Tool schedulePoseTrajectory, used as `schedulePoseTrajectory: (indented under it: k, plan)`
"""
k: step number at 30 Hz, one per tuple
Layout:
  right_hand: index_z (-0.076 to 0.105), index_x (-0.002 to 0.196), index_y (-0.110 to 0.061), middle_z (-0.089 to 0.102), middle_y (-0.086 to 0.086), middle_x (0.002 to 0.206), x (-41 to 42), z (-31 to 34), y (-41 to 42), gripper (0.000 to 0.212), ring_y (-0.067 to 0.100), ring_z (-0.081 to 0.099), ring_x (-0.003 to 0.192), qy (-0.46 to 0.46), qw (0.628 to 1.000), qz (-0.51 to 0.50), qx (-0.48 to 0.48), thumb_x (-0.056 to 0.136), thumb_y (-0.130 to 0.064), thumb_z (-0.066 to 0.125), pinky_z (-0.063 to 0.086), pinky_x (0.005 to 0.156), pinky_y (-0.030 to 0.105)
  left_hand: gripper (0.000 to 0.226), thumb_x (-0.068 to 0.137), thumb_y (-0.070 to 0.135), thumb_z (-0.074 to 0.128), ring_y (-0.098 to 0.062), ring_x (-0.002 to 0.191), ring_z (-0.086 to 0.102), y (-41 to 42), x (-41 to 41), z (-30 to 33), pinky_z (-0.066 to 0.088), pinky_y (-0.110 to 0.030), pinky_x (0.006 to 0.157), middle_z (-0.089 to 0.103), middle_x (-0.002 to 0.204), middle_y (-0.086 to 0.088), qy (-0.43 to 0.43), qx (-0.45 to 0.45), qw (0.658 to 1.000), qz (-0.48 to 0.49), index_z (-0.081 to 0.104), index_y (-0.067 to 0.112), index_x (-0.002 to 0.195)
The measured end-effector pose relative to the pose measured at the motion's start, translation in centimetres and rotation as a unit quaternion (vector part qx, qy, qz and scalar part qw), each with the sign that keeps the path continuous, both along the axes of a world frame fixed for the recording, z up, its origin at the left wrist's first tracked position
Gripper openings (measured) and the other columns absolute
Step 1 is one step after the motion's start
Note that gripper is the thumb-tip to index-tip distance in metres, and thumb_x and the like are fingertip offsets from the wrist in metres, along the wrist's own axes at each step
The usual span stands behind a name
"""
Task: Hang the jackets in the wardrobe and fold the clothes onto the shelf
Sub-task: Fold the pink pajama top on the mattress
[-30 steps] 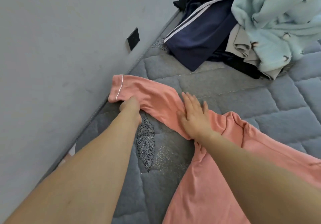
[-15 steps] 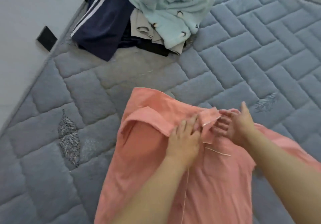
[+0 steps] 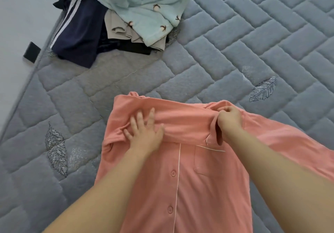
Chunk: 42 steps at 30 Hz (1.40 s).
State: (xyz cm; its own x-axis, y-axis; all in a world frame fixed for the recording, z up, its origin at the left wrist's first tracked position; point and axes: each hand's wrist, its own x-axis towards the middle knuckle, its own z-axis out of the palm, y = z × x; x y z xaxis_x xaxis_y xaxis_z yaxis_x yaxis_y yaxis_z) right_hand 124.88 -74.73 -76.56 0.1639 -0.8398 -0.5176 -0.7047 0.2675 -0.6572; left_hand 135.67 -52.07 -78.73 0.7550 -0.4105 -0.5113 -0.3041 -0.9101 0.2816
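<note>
Pink shirt (image 3: pixel 198 178) is spread front-up on the mattress (image 3: pixel 253 61), near the camera, with a sleeve folded across its top. It's a soft knit with white piping, buttons and a chest pocket. Left hand (image 3: pixel 144 131) lies flat and open, fingers spread, pressing the fold down. Right hand (image 3: pixel 228 118) is closed, pinching the sleeve cuff. Loads of bare quilted grey mattress to the right and ahead. The clothes pile (image 3: pixel 117 16) sits well apart at the far left edge by the wall (image 3: pixel 21 16): navy with white stripes, fluffy mint fleece, beige.
</note>
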Motion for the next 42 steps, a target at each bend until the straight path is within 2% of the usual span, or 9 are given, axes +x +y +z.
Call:
schedulePoseTrajectory:
  k: [7, 11, 15, 20, 26, 28, 33, 36, 42]
  plan:
    - [0.066, 0.097, -0.017, 0.065, 0.004, 0.108, -5.8, -0.9, -2.7, 0.031, 0.024, 0.059, 0.099, 0.046, 0.997, 0.018, -0.063, 0.078, -0.002, 0.047, 0.047, 0.092, 0.032, 0.094, 0.076, 0.088, 0.014, -0.027, 0.144, -0.032, -4.1, -3.3, -1.1, -0.003, -0.081, 0.101, -0.034, 0.157, 0.006, -0.036, 0.036, 0.999, 0.011, -0.023, 0.043, 0.15]
    - [0.063, 0.114, -0.019, 0.055, 0.015, 0.13, -12.2, -0.3, -5.4, 0.031, 0.036, 0.047, 0.124, 0.179, 0.98, -0.03, -0.085, 0.087, -0.018, 0.047, 0.036, 0.106, 0.042, 0.079, 0.088, 0.077, 0.012, -0.023, 0.144, -0.034, -8.7, -10.9, -0.8, -0.019, -0.076, 0.101, -0.031, 0.16, 0.007, -0.065, 0.014, 0.972, -0.226, -0.014, 0.042, 0.153]
    - [0.048, 0.134, -0.007, 0.042, 0.019, 0.144, -19.9, 0.4, -8.7, 0.048, 0.037, 0.039, 0.132, 0.249, 0.949, -0.187, -0.04, 0.088, -0.02, 0.049, 0.03, 0.109, 0.043, 0.078, 0.096, 0.057, 0.032, -0.03, 0.15, -0.009, -14.4, -15.0, -0.5, 0.0, -0.072, 0.109, -0.007, 0.165, 0.0, -0.061, 0.064, 0.984, -0.155, -0.008, 0.028, 0.157]
    - [0.037, 0.142, -0.013, 0.052, 0.006, 0.134, -27.8, -0.1, -12.0, 0.057, 0.03, 0.057, 0.118, 0.023, 0.882, -0.458, 0.108, 0.088, -0.024, 0.051, 0.051, 0.089, 0.041, 0.048, 0.092, 0.016, 0.047, -0.041, 0.111, 0.056, -17.4, -15.3, 2.0, 0.044, -0.047, 0.09, 0.054, 0.125, -0.019, -0.086, -0.043, 0.994, -0.043, 0.04, 0.006, 0.138]
    - [0.045, 0.13, -0.016, 0.051, 0.006, 0.134, -32.7, -0.1, -15.4, 0.059, 0.03, 0.053, 0.119, 0.001, 0.862, -0.503, 0.06, 0.079, -0.032, 0.069, 0.048, 0.097, 0.04, 0.053, 0.086, 0.023, 0.054, -0.037, 0.128, 0.042, -22.8, -20.5, 3.7, 0.037, -0.046, 0.1, 0.045, 0.137, -0.017, -0.153, -0.027, 0.976, -0.154, 0.043, 0.01, 0.137]
    - [0.046, 0.132, -0.011, 0.055, 0.009, 0.128, -34.4, 0.0, -16.6, 0.067, 0.028, 0.059, 0.104, -0.013, 0.853, -0.519, 0.057, 0.075, -0.028, 0.075, 0.05, 0.086, 0.037, 0.049, 0.086, 0.023, 0.056, -0.035, 0.119, 0.049, -25.4, -23.6, 3.7, 0.038, -0.04, 0.096, 0.053, 0.127, -0.015, -0.045, -0.118, 0.964, -0.233, 0.048, 0.011, 0.133]
    - [0.061, 0.107, -0.011, 0.053, 0.003, 0.08, -38.5, -0.7, -20.0, 0.014, 0.015, 0.038, 0.055, -0.055, 0.872, -0.456, 0.169, 0.093, -0.012, 0.057, 0.039, 0.056, 0.027, 0.062, 0.076, 0.039, 0.066, -0.033, 0.113, 0.041, -27.7, -31.6, 1.3, 0.04, -0.043, 0.085, 0.042, 0.123, -0.007, -0.053, 0.03, 0.862, -0.503, 0.038, 0.023, 0.129]
    - [0.049, 0.07, -0.015, 0.043, 0.001, 0.061, -39.0, -0.8, -20.8, 0.024, 0.013, 0.035, 0.049, -0.072, 0.859, -0.47, 0.187, 0.092, -0.01, 0.055, 0.033, 0.051, 0.025, 0.045, 0.08, 0.035, 0.062, -0.033, 0.105, 0.042, -28.1, -33.6, 0.4, 0.032, -0.04, 0.075, 0.045, 0.117, -0.008, -0.117, 0.021, 0.891, -0.439, 0.044, 0.022, 0.119]
    - [0.058, 0.115, -0.013, 0.059, 0.003, 0.081, -35.6, 1.4, -18.7, 0.03, 0.018, 0.057, 0.072, -0.209, 0.867, -0.436, 0.117, 0.086, -0.006, 0.056, 0.052, 0.068, 0.031, 0.01, 0.092, 0.024, 0.05, -0.032, 0.085, 0.055, -27.7, -29.6, 1.4, 0.033, -0.036, 0.065, 0.057, 0.085, 0.0, 0.027, -0.17, 0.93, -0.325, 0.051, 0.017, 0.085]
